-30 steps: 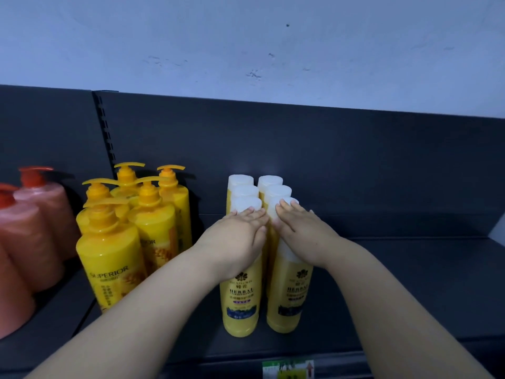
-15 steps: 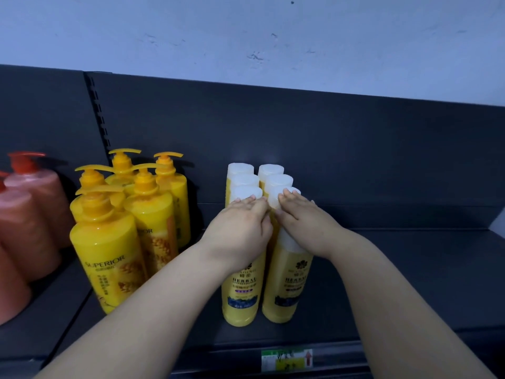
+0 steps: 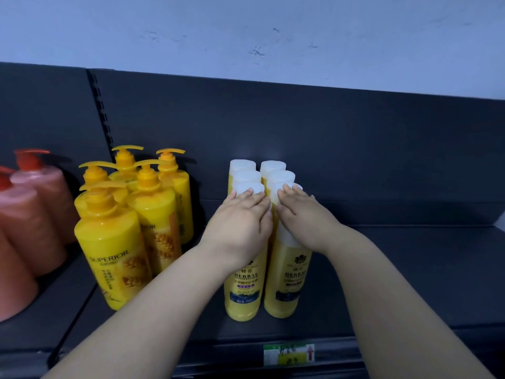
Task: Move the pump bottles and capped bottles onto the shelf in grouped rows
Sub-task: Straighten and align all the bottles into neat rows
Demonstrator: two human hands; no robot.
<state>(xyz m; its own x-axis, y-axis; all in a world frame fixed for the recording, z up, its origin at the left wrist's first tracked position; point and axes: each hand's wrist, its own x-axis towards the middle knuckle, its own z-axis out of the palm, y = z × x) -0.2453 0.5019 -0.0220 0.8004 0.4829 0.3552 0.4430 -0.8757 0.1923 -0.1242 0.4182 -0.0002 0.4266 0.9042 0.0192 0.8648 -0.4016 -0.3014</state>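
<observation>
Left hand [image 3: 240,222] lies palm-down over the top of the front-left capped bottle [image 3: 243,288], fingers stretched fwd & loosely curved over its cap, tips touching the white cap of the next bottle back; can't tell if it's truly clamped, looks more like resting/pressing than a closed grip. Right hand [image 3: 303,217] same deal on the front-right capped bottle [image 3: 287,283]: palm on the cap, fingers extended onto the cap behind, not wrapped round the body. The 2 hands sit just beside each other, nearly touching.

Both bottles upright on the dark shelf [image 3: 410,269], yellow w/ "HERBAL" labels, side by side, touching. Behind them more white caps [image 3: 244,166] in 2 cols running toward the back panel.

Left of this group, w/ a gap between: cluster of yellow pump bottles [image 3: 112,242], front one marked "SUPERIOR", all upright, packed tight. Further left, pink bottles w/ red pumps [image 3: 30,214], blurred. Price tag [image 3: 288,354] on shelf's front edge below the capped bottles. Pale wall [image 3: 246,36] above.
</observation>
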